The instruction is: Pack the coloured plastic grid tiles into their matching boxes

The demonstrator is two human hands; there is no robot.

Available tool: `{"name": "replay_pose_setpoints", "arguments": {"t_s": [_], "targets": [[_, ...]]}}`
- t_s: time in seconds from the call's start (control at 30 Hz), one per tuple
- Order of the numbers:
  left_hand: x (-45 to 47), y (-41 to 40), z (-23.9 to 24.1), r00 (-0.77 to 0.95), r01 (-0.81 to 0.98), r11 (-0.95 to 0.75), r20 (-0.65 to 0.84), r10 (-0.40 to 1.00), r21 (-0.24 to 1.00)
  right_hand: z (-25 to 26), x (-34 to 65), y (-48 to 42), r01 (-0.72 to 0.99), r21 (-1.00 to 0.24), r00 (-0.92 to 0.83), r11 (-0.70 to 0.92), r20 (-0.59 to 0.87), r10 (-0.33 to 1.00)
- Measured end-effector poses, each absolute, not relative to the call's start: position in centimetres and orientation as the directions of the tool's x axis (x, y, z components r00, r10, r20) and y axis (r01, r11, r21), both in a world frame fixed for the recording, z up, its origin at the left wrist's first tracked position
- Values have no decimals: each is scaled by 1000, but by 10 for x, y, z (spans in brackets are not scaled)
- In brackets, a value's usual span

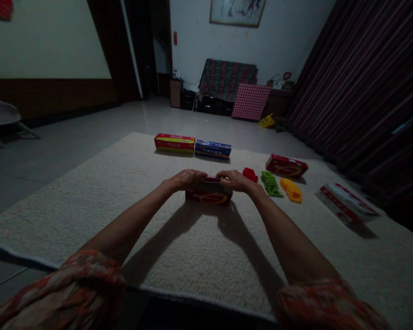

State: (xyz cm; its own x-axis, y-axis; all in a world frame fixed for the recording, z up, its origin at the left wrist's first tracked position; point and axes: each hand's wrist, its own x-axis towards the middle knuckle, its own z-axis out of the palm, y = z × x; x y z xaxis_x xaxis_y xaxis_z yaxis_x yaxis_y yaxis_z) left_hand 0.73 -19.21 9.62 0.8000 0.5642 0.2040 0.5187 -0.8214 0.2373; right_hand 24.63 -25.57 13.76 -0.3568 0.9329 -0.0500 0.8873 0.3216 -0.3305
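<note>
Red box | left hand: curled, gripping top | right hand: likewise

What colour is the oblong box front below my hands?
Oblong box front: dark red, yellow markings; best in head view.

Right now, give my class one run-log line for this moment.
left hand: touching dark-red box top; right hand: same; box: above cream mat; beyond: red-and-green carton, blue carton
</note>
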Motion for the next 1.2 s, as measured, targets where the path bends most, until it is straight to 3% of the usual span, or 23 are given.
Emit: {"name": "replay_pose_setpoints", "arguments": {"t_s": [0.07, 0.2, 0.27, 0.4, 0.5, 0.7, 0.87, 0.97, 1.2], "targets": [[8, -189, 102, 776, 521, -811, 246, 580, 266, 137, 250, -258, 872, -357, -335, 334, 62, 940], [10, -178, 113, 713, 514, -777, 321, 623, 364, 130, 250, -271, 837, -320, -256, 444, 488, 835], [12, -170, 115, 680, 512, -757, 347, 646, 405, 121, 246, -279, 826, -294, -249, 482, 577, 778], [19, -160, 107, 605, 546, -721, 394, 692, 427, 95, 235, -289, 807, -244, -362, 537, 513, 778], [22, -160, 98, 565, 570, -702, 416, 712, 428, 76, 231, -291, 786, -186, -404, 589, 566, 719], [14, -169, 96, 691, 479, -720, 290, 662, 503, 64, 236, -294, 773, -126, -400, 621, 663, 633], [11, -171, 103, 841, 436, -838, 181, 509, 329, 67, 238, -294, 768, -119, -428, 629, 635, 643], [10, -169, 103, 861, 427, -854, 156, 485, 297, 66, 237, -297, 775, -114, -420, 621, 641, 642], [7, -170, 109, 804, 477, -755, 122, 581, 451, 59, 232, -302, 763, -107, -430, 638, 654, 623]]}}
